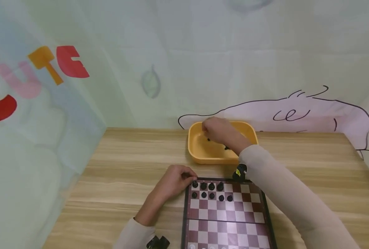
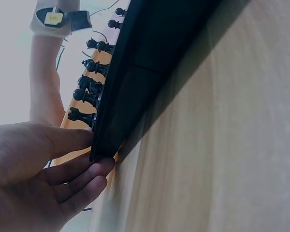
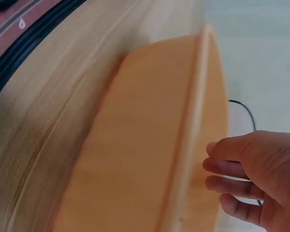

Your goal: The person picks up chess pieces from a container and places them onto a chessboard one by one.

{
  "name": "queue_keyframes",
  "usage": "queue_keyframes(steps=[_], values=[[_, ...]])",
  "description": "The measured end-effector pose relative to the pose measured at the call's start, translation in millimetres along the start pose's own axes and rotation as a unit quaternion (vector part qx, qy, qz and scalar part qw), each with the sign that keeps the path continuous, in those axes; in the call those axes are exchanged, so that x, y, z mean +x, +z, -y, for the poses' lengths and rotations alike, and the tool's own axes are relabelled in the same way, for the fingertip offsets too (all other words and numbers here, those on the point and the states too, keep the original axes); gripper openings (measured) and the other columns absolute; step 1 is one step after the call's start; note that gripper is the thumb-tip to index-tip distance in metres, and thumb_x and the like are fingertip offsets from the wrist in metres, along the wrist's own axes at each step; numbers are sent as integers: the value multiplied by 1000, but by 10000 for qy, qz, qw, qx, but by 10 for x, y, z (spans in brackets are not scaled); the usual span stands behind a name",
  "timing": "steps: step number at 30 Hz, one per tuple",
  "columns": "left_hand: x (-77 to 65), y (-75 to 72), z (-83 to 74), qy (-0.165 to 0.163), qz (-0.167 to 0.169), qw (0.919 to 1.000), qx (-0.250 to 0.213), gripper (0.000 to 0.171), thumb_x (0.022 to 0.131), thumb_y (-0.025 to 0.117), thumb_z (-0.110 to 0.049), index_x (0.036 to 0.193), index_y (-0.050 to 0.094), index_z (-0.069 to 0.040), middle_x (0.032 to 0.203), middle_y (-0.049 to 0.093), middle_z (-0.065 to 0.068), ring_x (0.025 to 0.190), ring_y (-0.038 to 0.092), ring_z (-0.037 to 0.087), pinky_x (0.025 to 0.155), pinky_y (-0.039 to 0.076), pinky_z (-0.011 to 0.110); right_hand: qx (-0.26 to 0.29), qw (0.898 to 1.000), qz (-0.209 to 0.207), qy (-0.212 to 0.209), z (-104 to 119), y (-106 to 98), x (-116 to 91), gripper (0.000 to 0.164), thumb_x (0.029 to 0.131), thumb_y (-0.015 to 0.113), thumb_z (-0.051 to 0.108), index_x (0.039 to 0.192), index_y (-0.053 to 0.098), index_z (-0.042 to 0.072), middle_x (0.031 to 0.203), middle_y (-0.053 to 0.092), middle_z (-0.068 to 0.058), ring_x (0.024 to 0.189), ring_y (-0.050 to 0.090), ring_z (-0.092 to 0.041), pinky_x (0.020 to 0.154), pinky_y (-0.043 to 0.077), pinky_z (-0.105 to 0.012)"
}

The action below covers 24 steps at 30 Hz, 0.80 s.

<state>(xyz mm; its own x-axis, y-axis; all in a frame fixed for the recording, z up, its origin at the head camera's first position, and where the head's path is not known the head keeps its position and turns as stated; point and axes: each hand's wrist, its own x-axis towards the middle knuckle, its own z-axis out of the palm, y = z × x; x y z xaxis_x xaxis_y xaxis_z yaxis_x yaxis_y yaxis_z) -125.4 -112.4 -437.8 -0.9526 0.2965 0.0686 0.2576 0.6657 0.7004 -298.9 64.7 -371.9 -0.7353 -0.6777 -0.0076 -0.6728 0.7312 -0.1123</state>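
Observation:
A folding chessboard (image 1: 231,216) with brown and white squares lies in front of me. My left hand (image 1: 173,181) grips its far left corner, thumb on top and fingers underneath in the left wrist view. Black chess pieces (image 1: 220,186) stand in two partial rows at the board's far left, among them a rook (image 2: 81,117) close to my thumb. Beyond the board, my right hand (image 1: 218,130) is over a yellow plastic bin (image 1: 215,160). Its fingers (image 3: 227,168) are loosely bent, with nothing visible between them. A few black pieces (image 1: 226,147) lie inside the bin.
Pale pieces (image 1: 192,246) line the board's near edge, cut off by the frame. The wooden table (image 1: 125,155) ends at a printed cloth backdrop (image 1: 125,69) right behind the bin. My right sleeve (image 1: 296,193) crosses over the board's right side.

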Motion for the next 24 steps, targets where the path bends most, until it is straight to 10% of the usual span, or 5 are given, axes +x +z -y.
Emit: queue_keyframes(steps=[24], values=[[86, 138, -172, 216, 85, 9997, 7, 6, 86, 67, -12, 89, 72, -13, 80, 65, -10, 72, 56, 1, 66, 47, 20, -1424, 9898, 40, -24, -133, 265, -35, 12, 89, 53, 2, 83, 60, 9, 79, 56, -7, 73, 52, -21, 62, 49, -38]])
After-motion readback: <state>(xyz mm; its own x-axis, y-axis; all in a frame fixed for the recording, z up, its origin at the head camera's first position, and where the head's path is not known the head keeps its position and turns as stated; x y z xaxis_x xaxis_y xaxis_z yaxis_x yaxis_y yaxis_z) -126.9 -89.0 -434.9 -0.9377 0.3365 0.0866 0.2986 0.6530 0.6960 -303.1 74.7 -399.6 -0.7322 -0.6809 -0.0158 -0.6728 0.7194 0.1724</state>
